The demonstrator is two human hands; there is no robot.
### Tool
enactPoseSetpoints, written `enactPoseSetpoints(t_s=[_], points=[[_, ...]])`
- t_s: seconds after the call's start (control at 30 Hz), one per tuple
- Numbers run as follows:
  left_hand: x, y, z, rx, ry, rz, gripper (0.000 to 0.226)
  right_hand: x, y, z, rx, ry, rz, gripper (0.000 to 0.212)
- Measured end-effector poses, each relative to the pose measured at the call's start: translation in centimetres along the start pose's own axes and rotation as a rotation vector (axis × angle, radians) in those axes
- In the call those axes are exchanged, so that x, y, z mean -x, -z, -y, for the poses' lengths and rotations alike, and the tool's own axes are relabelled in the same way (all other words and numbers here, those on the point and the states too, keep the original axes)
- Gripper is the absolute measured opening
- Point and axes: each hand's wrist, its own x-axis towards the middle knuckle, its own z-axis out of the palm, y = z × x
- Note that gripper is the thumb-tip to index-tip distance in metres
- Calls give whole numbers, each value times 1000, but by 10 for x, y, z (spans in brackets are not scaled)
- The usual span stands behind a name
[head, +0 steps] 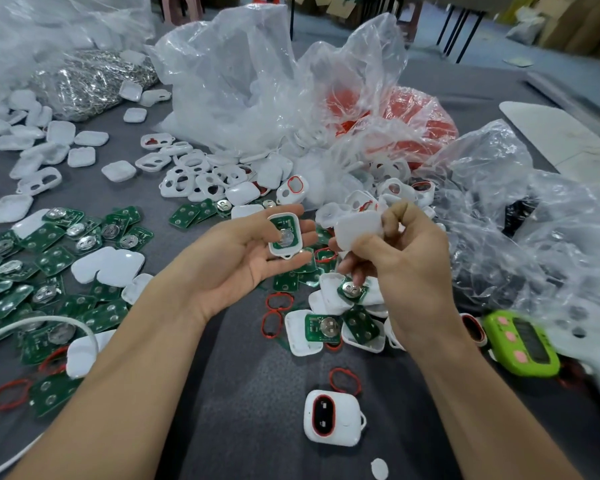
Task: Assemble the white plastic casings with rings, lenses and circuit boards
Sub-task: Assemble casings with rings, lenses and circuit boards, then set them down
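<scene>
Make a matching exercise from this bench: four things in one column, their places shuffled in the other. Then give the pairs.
Things
1. casing with circuit board
2. plain white cover
3. closed casing with red ring
4. green timer

Places
A. on the grey table, nearest the camera
B. pinched in the right hand
C. resting on the open left hand
D. far right, beside the clear bags

Pairs: 1-C, 2-B, 3-A, 4-D
</scene>
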Motion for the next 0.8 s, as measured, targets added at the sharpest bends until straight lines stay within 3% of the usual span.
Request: enactPoseSetpoints(t_s=[0.13, 0.3, 0.43, 0.6, 0.8], points=[[0, -2, 2, 4, 9, 38, 54, -1, 1, 1, -145, -119, 85, 33], [0, -5, 5, -24, 34, 89, 55, -1, 2, 6, -259, -164, 185, 17], [-1, -6, 7, -20, 39, 87, 56, 0, 0, 3, -75, -8, 198, 8], [-1, -5, 7, -48, 47, 92, 51, 3, 4, -3, 393, 135, 139, 18], [-3, -3, 9, -85, 46, 99, 45, 8, 0, 0, 553, 228, 18, 29]])
